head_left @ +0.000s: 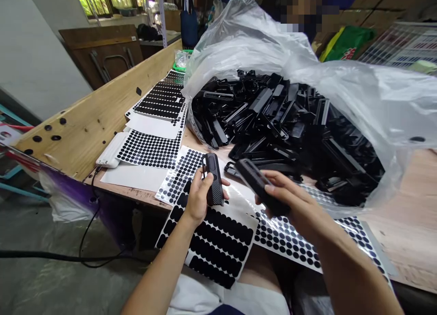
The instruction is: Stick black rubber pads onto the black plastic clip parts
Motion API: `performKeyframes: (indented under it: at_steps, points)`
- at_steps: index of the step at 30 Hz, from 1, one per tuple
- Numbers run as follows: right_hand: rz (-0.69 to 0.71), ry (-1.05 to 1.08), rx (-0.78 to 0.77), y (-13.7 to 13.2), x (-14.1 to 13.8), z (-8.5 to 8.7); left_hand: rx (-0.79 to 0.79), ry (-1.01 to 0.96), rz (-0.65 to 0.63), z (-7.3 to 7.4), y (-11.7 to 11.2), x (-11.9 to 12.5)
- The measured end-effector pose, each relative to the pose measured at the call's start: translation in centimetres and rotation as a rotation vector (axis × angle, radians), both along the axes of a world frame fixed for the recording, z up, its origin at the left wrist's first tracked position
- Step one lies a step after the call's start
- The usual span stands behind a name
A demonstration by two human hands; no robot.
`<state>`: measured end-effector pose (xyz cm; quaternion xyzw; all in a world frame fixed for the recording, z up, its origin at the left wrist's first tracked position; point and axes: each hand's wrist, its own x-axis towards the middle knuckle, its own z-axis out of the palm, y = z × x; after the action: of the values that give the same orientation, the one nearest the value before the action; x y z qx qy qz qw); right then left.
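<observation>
One patterned black piece point(215, 185): in our left hand point(197, 199), above the near side of the bench point(409, 228), its face turned up toward us.
Second black piece point(252, 180): in our right hand point(285, 192), slanted, its far end near the first piece but apart from it.
Risk to both pieces: we judge that the second could tip or slip if the thumb eased, its far end being unsupported; the two could knock if the hands closed in.
Risk to large-dot sheet point(221, 246): it projects past the bench edge, so we think it could slide or crease if the left hand swept low.
Risk to clear plastic bag point(259, 37): a tug on it could tumble the heaped black parts point(269, 119), which lie right up to its mouth.
Left grip: curled around the patterned piece, thumb on its face, fingertips showing at the opposite edge.
Right grip: grasping the near part of the second piece, thumb on top, parted no wider than the piece.
Small-dot sheets point(287, 237): several, below and beyond our hands, some overlapping.
White device point(112, 151): at left, beside the sheets, a black cable point(93, 185) running down from it.
Wooden board point(92, 108): along the left side, a few black dots on it.
</observation>
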<state>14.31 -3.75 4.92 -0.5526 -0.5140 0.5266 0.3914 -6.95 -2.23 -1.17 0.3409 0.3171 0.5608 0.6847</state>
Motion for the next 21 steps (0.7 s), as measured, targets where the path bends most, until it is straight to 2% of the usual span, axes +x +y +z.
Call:
performKeyframes:
  at_steps: [4, 6, 8, 11, 13, 15, 16, 18, 21]
  points:
    - [0.520, -0.336, 0.074, 0.4, 1.6, 3.3, 0.046, 0.028, -0.012, -0.4, 0.0, 0.2]
    - [0.652, -0.388, 0.098, 1.3, 0.9, 4.3, 0.063, 0.033, -0.039, -0.5, -0.2, 0.2]
    - [0.622, -0.386, 0.109, 2.7, -0.4, 4.5, 0.053, 0.034, -0.080, -0.4, -0.3, 0.1]
    - [0.386, -0.245, 0.155, 4.7, -2.6, 3.3, 0.067, 0.067, -0.145, -0.1, -0.3, -0.1]
    - [0.229, -0.099, 0.172, 5.3, -3.6, 2.0, 0.072, 0.055, -0.106, 0.1, -0.2, -0.1]
    - [0.139, -0.139, 0.184, 5.2, -4.1, 0.8, 0.042, -0.009, 0.002, 0.3, 0.0, -0.1]
    - [0.151, -0.262, 0.202, 4.9, -4.1, 0.2, 0.020, -0.048, 0.056, 0.3, 0.1, -0.1]
    - [0.295, -0.598, 0.265, 4.1, -3.9, -1.0, -0.018, -0.110, 0.124, 0.4, 0.2, 0.0]
    - [0.531, -0.902, 0.371, 2.9, -3.5, -2.4, -0.025, -0.136, 0.113, 0.3, 0.2, 0.0]
